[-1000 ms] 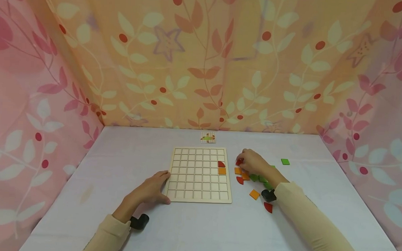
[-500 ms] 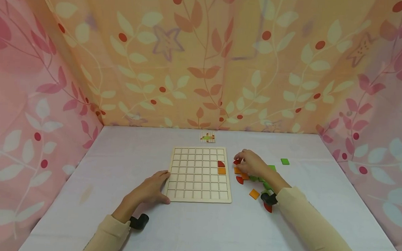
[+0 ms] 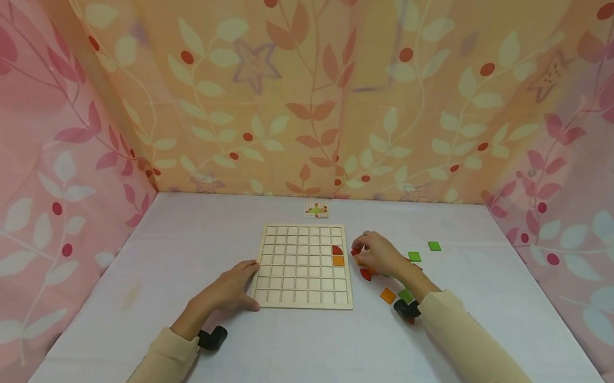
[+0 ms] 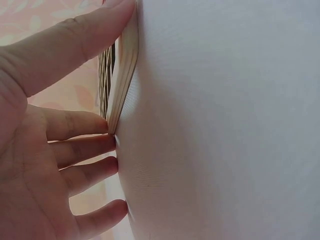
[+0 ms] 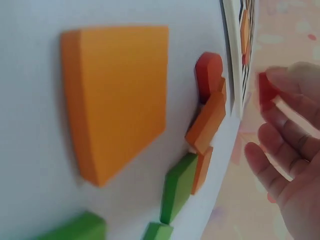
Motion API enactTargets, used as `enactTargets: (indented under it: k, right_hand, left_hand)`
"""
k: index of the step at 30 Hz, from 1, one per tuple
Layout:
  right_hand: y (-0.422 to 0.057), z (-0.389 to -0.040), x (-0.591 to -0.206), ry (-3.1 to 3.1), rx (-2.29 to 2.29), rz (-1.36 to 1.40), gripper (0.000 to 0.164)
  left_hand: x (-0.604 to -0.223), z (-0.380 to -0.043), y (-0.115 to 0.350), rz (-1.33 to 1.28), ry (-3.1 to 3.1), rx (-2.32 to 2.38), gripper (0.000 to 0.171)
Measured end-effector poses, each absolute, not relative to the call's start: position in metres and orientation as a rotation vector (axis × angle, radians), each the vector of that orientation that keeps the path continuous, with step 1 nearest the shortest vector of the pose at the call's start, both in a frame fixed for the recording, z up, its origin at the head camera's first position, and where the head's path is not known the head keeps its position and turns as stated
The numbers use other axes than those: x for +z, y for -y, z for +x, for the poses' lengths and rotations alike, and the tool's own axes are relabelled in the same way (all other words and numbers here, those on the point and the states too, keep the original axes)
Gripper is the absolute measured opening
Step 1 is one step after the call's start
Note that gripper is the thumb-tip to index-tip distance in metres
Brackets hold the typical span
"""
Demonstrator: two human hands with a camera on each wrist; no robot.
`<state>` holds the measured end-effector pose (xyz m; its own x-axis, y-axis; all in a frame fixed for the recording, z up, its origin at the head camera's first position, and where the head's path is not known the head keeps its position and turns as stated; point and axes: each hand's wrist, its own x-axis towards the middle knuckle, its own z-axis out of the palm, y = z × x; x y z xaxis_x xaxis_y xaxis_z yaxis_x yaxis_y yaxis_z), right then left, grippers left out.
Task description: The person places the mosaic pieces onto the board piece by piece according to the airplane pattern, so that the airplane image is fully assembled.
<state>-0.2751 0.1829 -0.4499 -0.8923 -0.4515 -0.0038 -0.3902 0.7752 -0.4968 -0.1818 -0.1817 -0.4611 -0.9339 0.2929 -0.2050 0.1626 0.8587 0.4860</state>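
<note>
My right hand pinches a red tile between thumb and fingertips, just right of the wooden grid board. Fingers partly cover the tile in the head view. My left hand rests along the board's left side, fingers fairly straight, with the thumb near the front corner. In the left wrist view the thumb and index fingertip touch the board's edge. Two pieces sit in the rightmost column: a red quarter-circle tile and, directly below it, an orange square tile.
Loose tiles lie right of the board, partly under my right hand: an orange square, a red quarter-circle, green squares and others. A small pattern card lies behind the board. Floral cloth walls the table.
My right hand has picked the red tile out of the pile and shifted slightly left toward the board, uncovering a green square. The left hand and board stay put.
</note>
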Motion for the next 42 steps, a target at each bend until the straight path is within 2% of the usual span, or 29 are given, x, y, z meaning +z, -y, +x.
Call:
enactTargets:
  k: [7, 23, 42]
  right_hand:
    - [-0.179, -0.271, -0.451, -2.841, -0.771, -0.698, 0.006]
    - [-0.173, -0.264, -0.452, -2.848, -0.829, -0.729, 0.005]
    - [-0.163, -0.25, -0.459, -2.798, -0.861, -0.934, 0.003]
  left_hand:
    - [-0.463, -0.182, 0.181, 0.347, -2.758, 0.686, 0.097]
    - [-0.462, -0.182, 0.181, 0.373, -2.767, 0.681, 0.097]
    - [-0.465, -0.183, 0.181, 0.351, -2.766, 0.666, 0.098]
